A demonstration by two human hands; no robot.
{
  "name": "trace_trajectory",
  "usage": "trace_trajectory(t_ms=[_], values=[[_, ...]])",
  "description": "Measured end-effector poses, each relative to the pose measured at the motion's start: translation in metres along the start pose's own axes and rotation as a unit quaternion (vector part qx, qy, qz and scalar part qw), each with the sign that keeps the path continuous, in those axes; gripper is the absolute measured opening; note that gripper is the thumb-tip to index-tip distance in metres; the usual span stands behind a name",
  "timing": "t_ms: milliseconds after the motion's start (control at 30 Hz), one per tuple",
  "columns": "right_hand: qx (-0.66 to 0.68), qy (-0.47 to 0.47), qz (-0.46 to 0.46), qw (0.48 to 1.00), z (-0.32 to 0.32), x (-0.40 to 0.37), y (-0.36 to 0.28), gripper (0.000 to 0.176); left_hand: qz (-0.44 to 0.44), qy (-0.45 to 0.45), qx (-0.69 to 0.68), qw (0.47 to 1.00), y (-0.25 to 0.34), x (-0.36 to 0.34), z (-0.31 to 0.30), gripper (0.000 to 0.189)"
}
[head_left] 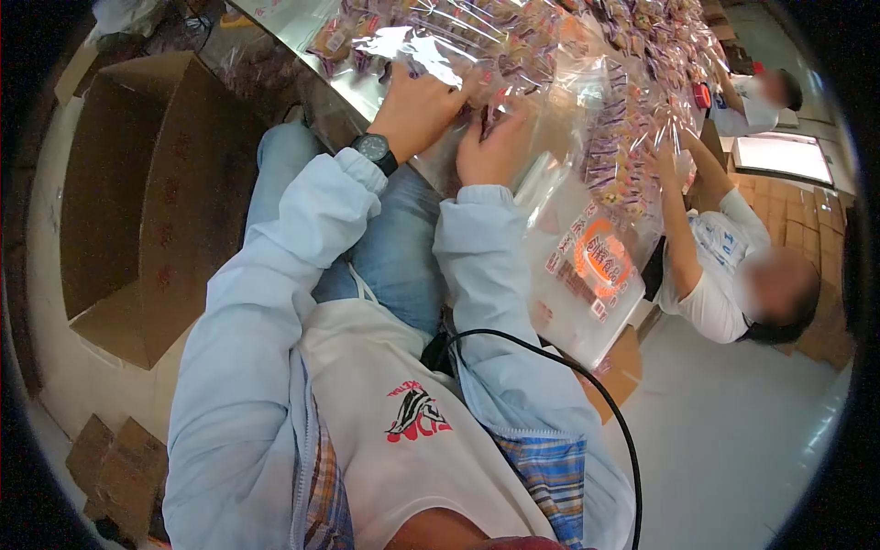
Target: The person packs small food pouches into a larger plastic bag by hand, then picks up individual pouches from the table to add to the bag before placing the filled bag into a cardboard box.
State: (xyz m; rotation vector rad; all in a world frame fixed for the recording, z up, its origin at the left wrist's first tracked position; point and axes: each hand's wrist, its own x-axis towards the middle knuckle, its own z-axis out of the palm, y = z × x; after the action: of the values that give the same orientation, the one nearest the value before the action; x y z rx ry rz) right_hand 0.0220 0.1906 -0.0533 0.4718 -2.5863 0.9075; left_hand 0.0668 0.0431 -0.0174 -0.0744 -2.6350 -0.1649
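At the table's near edge, both hands are at a clear plastic bag [449, 69] holding several small purple-and-yellow wrapped packets. My left hand [417, 110], with a black watch on its wrist, is closed on the bag's film; glare and plastic partly cover its fingertips. Close beside it, my right hand [495, 147] has its thumb and fingers curled on the bag's near side. A small dark purple packet [496, 117] shows by the right fingers. To the right of that hand lies a stack of flat printed plastic bags [587, 266] with orange lettering.
More wrapped packets [619, 151] cover the table to the right. A co-worker [706, 257] reaches over them; another person [747, 101] sits farther along. An open cardboard box [156, 202] stands at my left. A black cable [605, 390] crosses by my right arm.
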Motion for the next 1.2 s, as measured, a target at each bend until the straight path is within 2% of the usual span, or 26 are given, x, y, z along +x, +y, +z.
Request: trace_trajectory(t_ms=[67,133,233,300,333,433,533,633,733,800,833,933,1033,1133,1200], values=[[0.008,-0.007,-0.004,1.000,0.004,0.002,0.004,0.055,0.030,0.092,0.039,0.995,-0.008,-0.002,0.024,0.047],[0.055,-0.009,-0.030,0.998,-0.002,0.008,-0.005,0.057,0.016,0.082,0.016,0.996,-0.010,-0.004,0.029,0.051],[-0.045,-0.046,0.023,0.998,-0.020,0.008,-0.041,0.056,-0.002,0.062,-0.011,0.998,-0.010,-0.006,0.032,0.050],[-0.029,0.001,-0.021,0.999,-0.009,0.004,-0.032,0.057,-0.005,0.044,-0.001,0.999,-0.010,-0.007,0.028,0.051],[-0.021,0.024,-0.042,0.999,-0.003,0.003,-0.028,0.058,-0.006,0.071,-0.015,0.997,-0.012,-0.006,0.028,0.049],[-0.010,0.006,-0.110,0.994,-0.001,0.009,-0.020,0.051,-0.017,0.136,-0.050,0.989,-0.014,-0.006,0.025,0.047],[0.073,-0.045,-0.023,0.996,-0.009,0.015,-0.029,0.051,-0.019,0.108,-0.045,0.993,-0.015,-0.008,0.026,0.051],[0.085,-0.038,-0.010,0.996,0.002,0.011,-0.024,0.051,-0.008,0.075,-0.039,0.996,-0.014,-0.005,0.014,0.053],[0.154,0.059,-0.039,0.986,0.021,0.010,-0.019,0.040,0.010,0.049,0.032,0.998,-0.019,-0.003,-0.002,0.051],[0.178,0.070,-0.007,0.981,0.028,0.009,-0.019,0.038,0.009,0.027,0.039,0.999,-0.028,-0.004,-0.003,0.051],[0.168,0.073,-0.008,0.983,0.029,0.009,-0.019,0.036,0.020,0.062,0.011,0.998,-0.032,-0.001,0.001,0.051],[0.094,0.072,-0.044,0.992,0.023,0.009,-0.026,0.032,0.009,0.066,0.035,0.997,-0.034,-0.002,0.009,0.046],[0.116,0.021,0.036,0.992,0.022,0.007,-0.028,0.033,-0.004,0.089,0.023,0.996,-0.033,-0.002,0.012,0.039],[0.200,0.100,-0.014,0.975,0.027,0.005,-0.022,0.047,-0.019,0.103,-0.028,0.994,-0.035,-0.003,0.021,0.043],[0.088,0.034,-0.026,0.995,0.028,0.002,-0.019,0.052,-0.023,0.100,-0.002,0.995,-0.034,0.001,0.020,0.042]])
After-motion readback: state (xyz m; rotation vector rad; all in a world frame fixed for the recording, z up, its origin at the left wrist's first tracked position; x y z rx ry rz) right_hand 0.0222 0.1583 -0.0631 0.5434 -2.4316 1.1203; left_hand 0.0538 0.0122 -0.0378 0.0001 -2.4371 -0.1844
